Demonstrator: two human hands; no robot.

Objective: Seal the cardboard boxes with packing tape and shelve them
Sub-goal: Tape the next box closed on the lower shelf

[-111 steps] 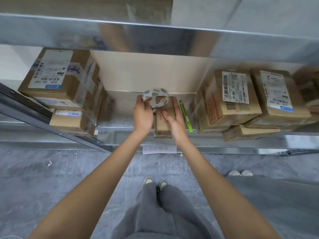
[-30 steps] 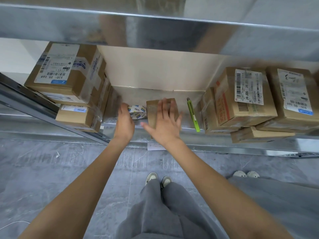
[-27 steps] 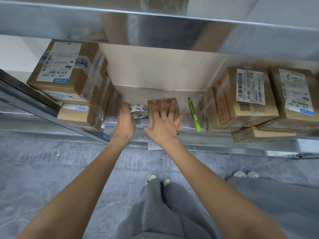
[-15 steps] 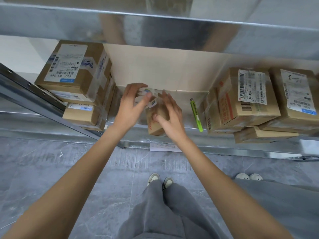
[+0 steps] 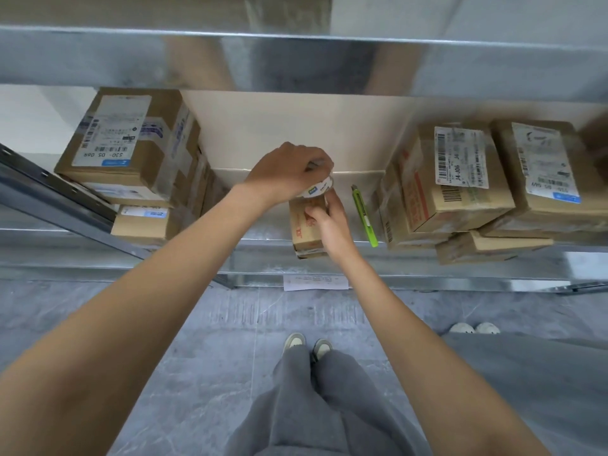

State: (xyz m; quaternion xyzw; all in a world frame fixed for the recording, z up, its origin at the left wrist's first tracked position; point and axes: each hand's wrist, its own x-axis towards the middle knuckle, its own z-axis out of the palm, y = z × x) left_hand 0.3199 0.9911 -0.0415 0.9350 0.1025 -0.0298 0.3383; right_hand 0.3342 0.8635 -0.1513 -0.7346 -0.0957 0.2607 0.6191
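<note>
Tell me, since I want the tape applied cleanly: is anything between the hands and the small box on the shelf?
Nothing visible is. The left hand holds the tape roll right at the small box, and the right hand grips the box. The green cutter lies apart, to its right.

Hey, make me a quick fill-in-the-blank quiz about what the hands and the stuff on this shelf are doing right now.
1. The left hand grips the roll of ____ above the small box.
2. The right hand holds the small ____.
3. The utility knife lying on the shelf is coloured ____.
4. The knife lies to the ____ of the small box.

Missing words: tape; box; green; right
</note>
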